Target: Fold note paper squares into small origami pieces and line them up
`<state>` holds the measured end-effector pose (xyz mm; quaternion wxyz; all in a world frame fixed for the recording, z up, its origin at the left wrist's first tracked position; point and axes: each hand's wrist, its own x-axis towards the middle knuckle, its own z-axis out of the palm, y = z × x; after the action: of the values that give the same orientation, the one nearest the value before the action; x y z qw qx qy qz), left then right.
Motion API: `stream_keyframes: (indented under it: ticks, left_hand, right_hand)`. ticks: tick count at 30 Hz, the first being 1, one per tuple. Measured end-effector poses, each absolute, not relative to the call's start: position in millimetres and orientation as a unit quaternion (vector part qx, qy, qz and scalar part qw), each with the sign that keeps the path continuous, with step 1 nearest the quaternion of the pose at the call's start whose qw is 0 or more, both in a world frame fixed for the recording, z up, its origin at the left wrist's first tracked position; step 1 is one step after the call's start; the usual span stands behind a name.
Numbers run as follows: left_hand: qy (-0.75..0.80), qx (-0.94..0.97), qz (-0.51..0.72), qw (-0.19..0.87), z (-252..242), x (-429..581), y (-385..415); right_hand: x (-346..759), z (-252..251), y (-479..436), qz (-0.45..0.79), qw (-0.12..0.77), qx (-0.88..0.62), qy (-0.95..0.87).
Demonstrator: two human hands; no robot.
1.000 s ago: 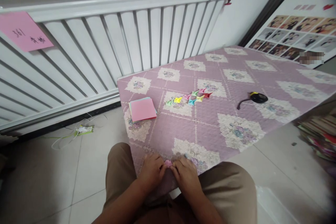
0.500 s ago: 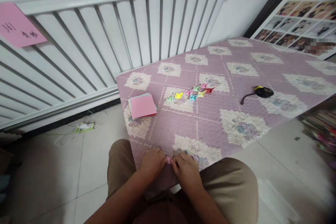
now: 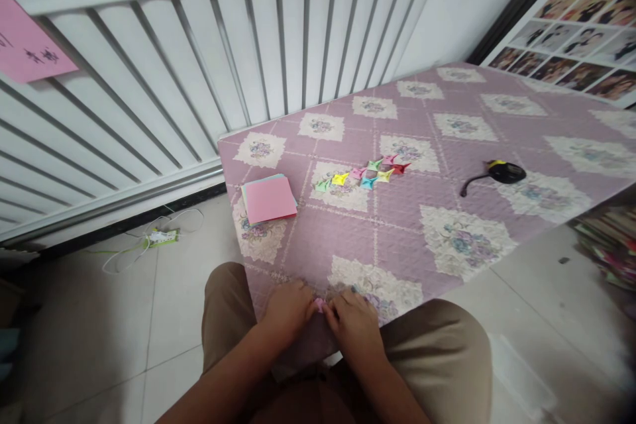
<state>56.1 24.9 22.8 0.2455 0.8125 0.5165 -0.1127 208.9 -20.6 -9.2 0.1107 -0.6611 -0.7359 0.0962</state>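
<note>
Clamps a small pink paper (image 3: 319, 305) between the fingers of left hand (image 3: 289, 305) and right hand (image 3: 356, 315), at the desk's (image 3: 338, 232) near end.

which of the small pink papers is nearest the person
The small pink piece held between the left hand and the right hand; the other small pink ones lie in the coloured group farther up the table.

Paper stack (image 3: 271, 199) on tbl (image 3: 338, 232), L of folded pcs (image 3: 340, 179), w/ radiator (image 3: 291, 40) behind tbl
</note>
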Motion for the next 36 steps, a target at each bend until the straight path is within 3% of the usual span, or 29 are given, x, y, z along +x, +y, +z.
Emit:
stream_keyframes:
  ticks: [9, 17, 26, 36]
  left_hand:
    - [0.528, 0.801, -0.119, 0.255, 26.1, 56.8, 28.7]
    - [0.520, 0.803, -0.122, 0.265, 23.6, 55.8, 33.5]
    - [0.513, 0.804, -0.116, 0.278, 26.0, 52.8, 32.6]
    - [0.494, 0.809, -0.117, 0.296, 37.8, 48.3, 39.8]
  right_hand:
    - [207.8, -10.6, -19.8, 0.084, 0.116, -0.661, -0.737]
    - [216.4, -21.8, -29.6, 0.099, 0.183, -0.645, -0.735]
    - [205.8, -36.6, -62.0, -0.040, 0.195, -0.546, -0.814]
    - [208.5, -36.2, -65.4, 0.011, 0.205, -0.557, -0.805]
